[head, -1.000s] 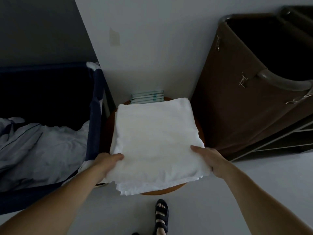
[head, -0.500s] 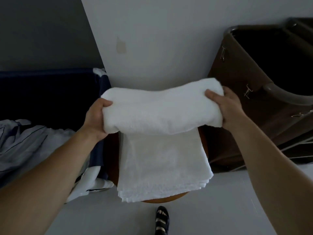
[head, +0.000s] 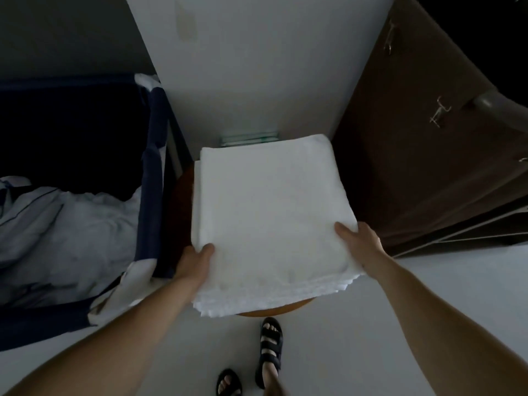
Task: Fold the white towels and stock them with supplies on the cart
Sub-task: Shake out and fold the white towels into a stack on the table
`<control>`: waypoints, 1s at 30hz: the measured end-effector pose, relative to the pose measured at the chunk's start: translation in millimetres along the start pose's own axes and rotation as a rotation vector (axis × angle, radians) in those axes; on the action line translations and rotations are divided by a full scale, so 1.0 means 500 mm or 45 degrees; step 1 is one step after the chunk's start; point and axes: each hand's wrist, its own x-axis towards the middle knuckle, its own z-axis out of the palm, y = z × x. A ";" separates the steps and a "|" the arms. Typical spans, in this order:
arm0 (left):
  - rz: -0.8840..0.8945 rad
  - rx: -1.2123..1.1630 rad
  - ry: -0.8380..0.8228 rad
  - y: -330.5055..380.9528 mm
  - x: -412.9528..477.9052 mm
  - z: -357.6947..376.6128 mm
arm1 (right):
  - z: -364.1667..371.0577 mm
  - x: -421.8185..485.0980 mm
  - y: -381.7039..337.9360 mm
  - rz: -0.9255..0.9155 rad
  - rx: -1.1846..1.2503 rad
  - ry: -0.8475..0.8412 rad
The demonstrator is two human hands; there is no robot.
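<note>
Standing on the pale floor [head: 371, 310] at the near edge are two feet in black sandals [head: 270, 350], the right one set farther forward than the left. Both bare forearms reach away from the viewer to the white towels [head: 271, 212], a folded stack that lies flat on a round wooden table [head: 274, 309]; only a thin arc of the tabletop shows under the stack's near edge, where the layered hems fan out a little.

The left hand [head: 194, 261] holds the stack at its near left corner, thumb laid on top and fingers tucked out of sight beneath. The right hand [head: 358, 244] grips the right edge near the near corner in the same way, thumb on top, fingers hidden under the cloth.

To the left, just beside the table, stands a dark blue laundry bin [head: 154, 167] with crumpled pale linen [head: 65, 232] heaped inside. To the right stands the cart [head: 471, 227], its brown fabric bag [head: 414, 167] pinned with metal clips [head: 440, 112].

Behind the towels, against the white wall [head: 257, 67], a small stack of flat green-edged packets [head: 248, 137] peeps over the far edge of the stack.
</note>
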 end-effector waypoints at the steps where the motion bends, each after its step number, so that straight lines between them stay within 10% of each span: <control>1: 0.026 0.062 0.034 -0.001 -0.001 0.004 | 0.002 0.002 -0.002 -0.024 -0.099 -0.011; 15: 0.471 0.915 0.320 0.001 -0.019 0.018 | 0.039 -0.003 0.016 -0.599 -0.759 0.425; 20: 1.082 1.363 0.161 0.064 0.002 0.072 | 0.086 0.012 -0.026 -0.859 -1.049 0.089; 30: 1.131 1.219 0.057 -0.050 0.050 0.120 | 0.137 0.065 0.054 -0.946 -1.071 0.052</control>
